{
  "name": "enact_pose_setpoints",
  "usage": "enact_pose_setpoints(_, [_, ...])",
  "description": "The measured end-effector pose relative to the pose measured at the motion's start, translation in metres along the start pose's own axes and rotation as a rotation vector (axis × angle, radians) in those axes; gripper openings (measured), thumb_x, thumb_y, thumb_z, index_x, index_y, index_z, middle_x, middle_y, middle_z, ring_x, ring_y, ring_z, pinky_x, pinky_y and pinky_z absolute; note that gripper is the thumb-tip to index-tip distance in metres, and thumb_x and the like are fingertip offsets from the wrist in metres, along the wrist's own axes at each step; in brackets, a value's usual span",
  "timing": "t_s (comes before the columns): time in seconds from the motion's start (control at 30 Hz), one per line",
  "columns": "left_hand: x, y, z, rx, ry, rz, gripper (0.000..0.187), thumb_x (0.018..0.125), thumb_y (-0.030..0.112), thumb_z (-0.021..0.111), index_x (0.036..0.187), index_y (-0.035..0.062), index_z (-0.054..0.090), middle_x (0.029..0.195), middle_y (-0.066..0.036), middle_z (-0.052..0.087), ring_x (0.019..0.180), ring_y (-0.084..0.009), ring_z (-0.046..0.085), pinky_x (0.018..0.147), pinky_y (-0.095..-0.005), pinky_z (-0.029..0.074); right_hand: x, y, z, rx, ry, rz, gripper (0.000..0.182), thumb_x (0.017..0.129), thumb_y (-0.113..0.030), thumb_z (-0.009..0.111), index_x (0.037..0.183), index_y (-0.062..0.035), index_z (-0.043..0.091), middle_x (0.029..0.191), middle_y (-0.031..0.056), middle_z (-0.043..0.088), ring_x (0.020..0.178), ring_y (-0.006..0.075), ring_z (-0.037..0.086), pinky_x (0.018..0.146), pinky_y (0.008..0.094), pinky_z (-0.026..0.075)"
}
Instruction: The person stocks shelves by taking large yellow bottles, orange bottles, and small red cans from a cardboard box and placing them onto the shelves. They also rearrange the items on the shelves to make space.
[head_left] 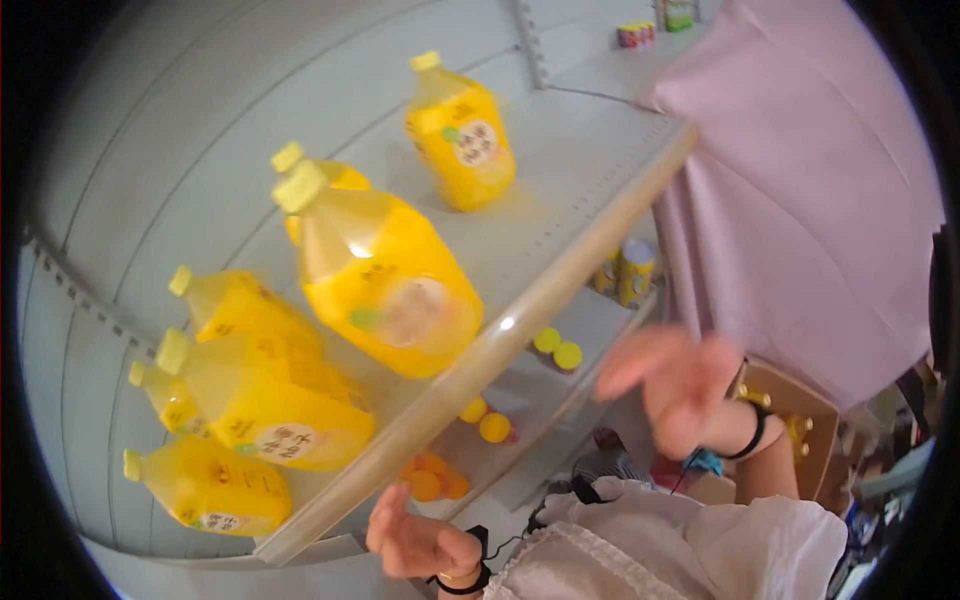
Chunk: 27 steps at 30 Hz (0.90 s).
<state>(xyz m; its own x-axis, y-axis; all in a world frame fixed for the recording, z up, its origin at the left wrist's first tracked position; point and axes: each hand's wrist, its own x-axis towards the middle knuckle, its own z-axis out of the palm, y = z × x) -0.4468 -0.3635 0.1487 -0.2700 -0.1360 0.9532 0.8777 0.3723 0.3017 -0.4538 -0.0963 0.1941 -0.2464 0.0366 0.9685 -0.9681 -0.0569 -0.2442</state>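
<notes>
Large bottles of yellow drink with pale yellow caps stand on a grey shelf. The nearest big bottle is at the front edge, with a smaller bottle partly hidden behind it. Another bottle stands apart farther along. Several more, including a front bottle, crowd the left end. My left hand is below the shelf's front edge, fingers loosely bent and holding nothing. My right hand, blurred by motion, is in front of the lower shelf with fingers stretched out, and nothing shows in it.
The lower shelf holds yellow-capped bottles, orange items and cans. A pink cloth hangs at the right. Below it, a cardboard box contains yellow-capped bottles. Small packages sit on the far shelf.
</notes>
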Motion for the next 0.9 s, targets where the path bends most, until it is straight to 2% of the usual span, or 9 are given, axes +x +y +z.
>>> enact_pose_setpoints(0.1, [-0.02, -0.006, -0.002, 0.045, -0.292, 0.001, 0.052, 0.084, 0.012, 0.056, 0.129, 0.0008, 0.032, 0.12, -0.017, 0.042, 0.1, -0.0325, 0.056, 0.085, -0.042, 0.049, -0.025, -0.058, 0.016, 0.213, -0.233, 0.415, 0.034, 0.078, -0.017, 0.062, 0.107, -0.0011, 0.059, 0.11, 0.019, 0.062, 0.086, 0.036, 0.062, 0.074, 0.0415, 0.051])
enact_pose_setpoints(0.2, [-0.029, -0.002, -0.012, 0.178, -0.547, 0.019, 0.046, 0.084, 0.003, 0.053, 0.126, -0.0007, 0.036, 0.118, -0.019, 0.042, 0.095, -0.032, 0.058, 0.079, -0.0392, 0.052, -0.042, -0.104, 0.06, 0.227, 0.353, -0.314, 0.021, 0.082, -0.011, 0.062, 0.099, -0.0079, 0.051, 0.086, 0.012, 0.057, 0.086, 0.0324, 0.059, 0.059, 0.041, 0.052])
enact_pose_setpoints(0.23, [-0.038, -0.001, -0.01, 0.153, -0.447, -0.025, 0.044, 0.085, 0.002, 0.052, 0.126, -0.0015, 0.035, 0.119, -0.019, 0.042, 0.094, -0.0331, 0.059, 0.077, -0.0385, 0.053, -0.035, -0.102, 0.061, 0.179, 0.399, -0.283, 0.021, 0.082, -0.011, 0.062, 0.099, -0.0079, 0.051, 0.086, 0.012, 0.057, 0.086, 0.0324, 0.059, 0.059, 0.041, 0.052])
enact_pose_setpoints(0.3, [-0.048, 0.007, -0.005, 0.155, -0.343, -0.081, 0.039, 0.088, -0.002, 0.048, 0.125, -0.0031, 0.037, 0.12, -0.02, 0.043, 0.095, -0.0344, 0.061, 0.071, -0.0365, 0.054, -0.02, -0.092, 0.041, 0.203, 0.233, -0.79, 0.027, 0.085, -0.007, 0.06, 0.111, -0.0045, 0.052, 0.112, 0.0077, 0.055, 0.108, 0.0212, 0.054, 0.087, 0.0379, 0.049])
enact_pose_setpoints(0.4, [-0.063, 0.02, -0.01, 0.213, -0.42, -0.151, 0.038, 0.089, -0.001, 0.047, 0.126, -0.0028, 0.039, 0.12, -0.019, 0.045, 0.096, -0.0321, 0.061, 0.071, -0.0359, 0.054, -0.027, -0.125, 0.031, 0.326, 0.311, -0.522, 0.012, 0.084, 0.004, 0.053, 0.083, -0.0084, 0.056, 0.098, 0.004, 0.055, 0.095, 0.0167, 0.057, 0.072, 0.0319, 0.052])
enact_pose_setpoints(0.47, [-0.067, 0.031, -0.015, 0.309, -0.518, -0.138, 0.037, 0.089, -0.001, 0.048, 0.126, -0.0026, 0.04, 0.12, -0.018, 0.045, 0.096, -0.031, 0.061, 0.071, -0.0354, 0.054, -0.028, -0.141, 0.029, 0.305, 0.385, -0.566, 0.011, 0.084, 0.001, 0.055, 0.087, -0.0086, 0.057, 0.095, 0.0042, 0.056, 0.092, 0.0178, 0.057, 0.072, 0.0322, 0.052])
enact_pose_setpoints(0.53, [-0.071, 0.045, -0.009, 0.413, -0.616, -0.128, 0.037, 0.09, -0.001, 0.048, 0.126, -0.0024, 0.041, 0.12, -0.018, 0.045, 0.097, -0.03, 0.062, 0.071, -0.0349, 0.053, -0.032, -0.174, 0.027, 0.28, 0.707, -0.172, 0.01, 0.085, 0.0, 0.054, 0.087, -0.0096, 0.056, 0.091, 0.004, 0.057, 0.083, 0.0182, 0.057, 0.067, 0.0314, 0.052])
enact_pose_setpoints(0.73, [-0.095, 0.076, 0.023, 0.353, -0.731, -0.224, 0.037, 0.089, -0.003, 0.049, 0.126, -0.0028, 0.042, 0.121, -0.017, 0.045, 0.097, -0.0287, 0.061, 0.07, -0.0332, 0.053, -0.042, -0.18, 0.006, 0.082, 0.956, -0.389, 0.001, 0.088, -0.009, 0.055, 0.088, -0.0099, 0.055, 0.091, 0.0074, 0.056, 0.072, 0.0208, 0.056, 0.061, 0.0289, 0.049])
enact_pose_setpoints(0.9, [-0.113, 0.119, 0.053, 0.206, -0.84, -0.189, 0.044, 0.083, -0.006, 0.053, 0.125, -0.0012, 0.044, 0.11, -0.017, 0.056, 0.091, -0.0267, 0.059, 0.069, -0.0313, 0.052, -0.062, -0.2, -0.015, 0.055, 0.84, -0.382, 0.009, 0.086, -0.01, 0.058, 0.094, -0.0092, 0.054, 0.094, 0.008, 0.056, 0.076, 0.021, 0.057, 0.065, 0.0292, 0.05])
